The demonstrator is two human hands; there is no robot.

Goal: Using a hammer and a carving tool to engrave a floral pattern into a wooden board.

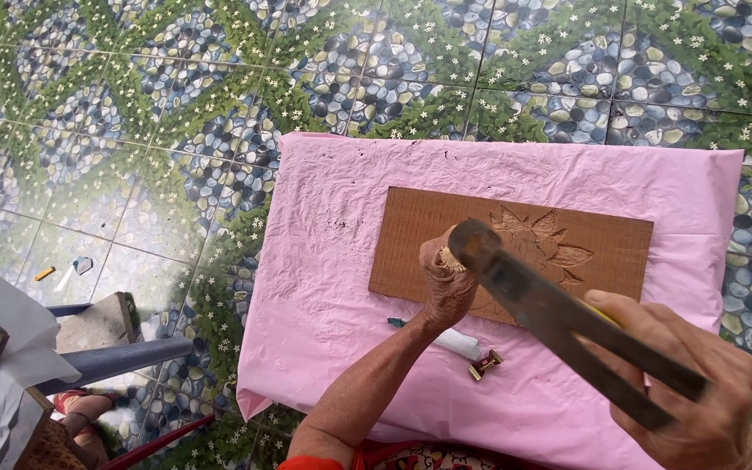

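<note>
A brown wooden board (446, 239) with a flower carved into it lies on a pink sheet (324, 261). My left hand (447, 283) is closed around a chisel (451, 259), whose top shows above my fist over the board's near edge. My right hand (698, 392) grips the handle of a dark metal mallet (550, 309). The mallet's head sits right at the chisel's top, beside my left fist. The chisel's blade is hidden under my hand.
A white pen-like tool (456, 341) and a small red and gold packet (486, 364) lie on the pink sheet near me. The floor has pebble and leaf patterned tiles (176, 104). A blue bar (124, 357) and a grey block (93, 322) stand at the left.
</note>
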